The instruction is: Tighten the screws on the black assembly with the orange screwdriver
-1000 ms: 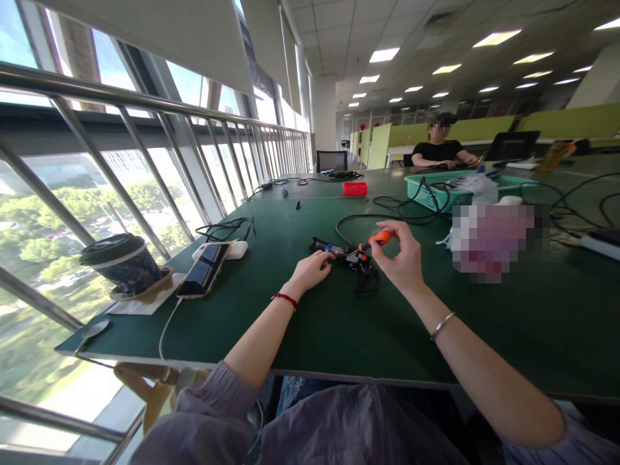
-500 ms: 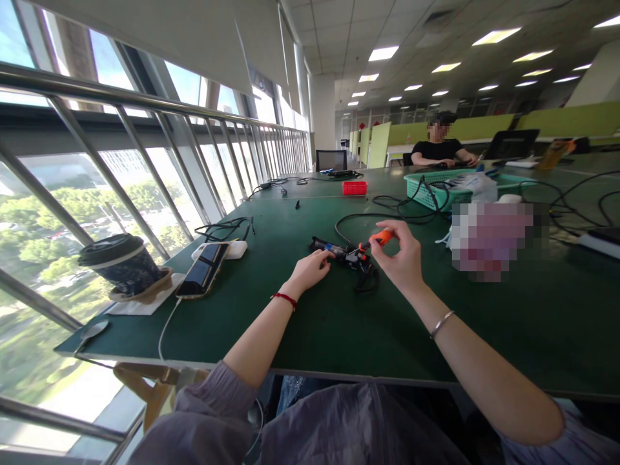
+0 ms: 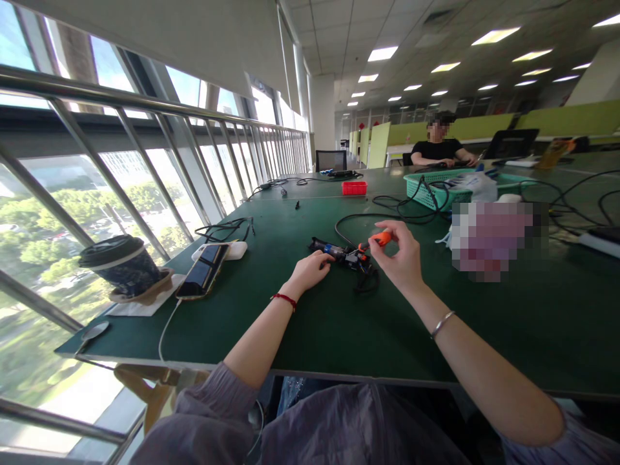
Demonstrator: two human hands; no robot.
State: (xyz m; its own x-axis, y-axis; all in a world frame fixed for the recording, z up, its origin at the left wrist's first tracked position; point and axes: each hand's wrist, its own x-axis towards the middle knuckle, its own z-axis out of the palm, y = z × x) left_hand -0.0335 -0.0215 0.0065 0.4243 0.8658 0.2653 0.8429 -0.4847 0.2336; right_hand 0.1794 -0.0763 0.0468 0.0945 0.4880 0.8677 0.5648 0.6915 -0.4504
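Observation:
My right hand (image 3: 401,258) pinches the orange handle of a screwdriver (image 3: 381,239) between thumb and fingers. The screwdriver slants down to the left, its tip at a black device (image 3: 349,257) with orange parts and a blue band, lying on the table. My left hand (image 3: 310,271) is closed at the near side of this device, fingertips against it; the contact of the fingers is partly hidden. A black strap or cable loop (image 3: 367,281) hangs from the device towards me. What exactly the device is, I cannot tell.
On the dark green table (image 3: 271,336) are a phone (image 3: 203,271), a lidded cup (image 3: 123,268), a spoon (image 3: 95,331), a red basket (image 3: 354,188), a green basket (image 3: 436,192) and black cables (image 3: 356,218). A person (image 3: 438,145) sits across; a metal railing (image 3: 194,113) runs left.
The fingers of my left hand have curled slightly at the device. My right hand stays in place, with the screwdriver's handle tilted or turned a little.

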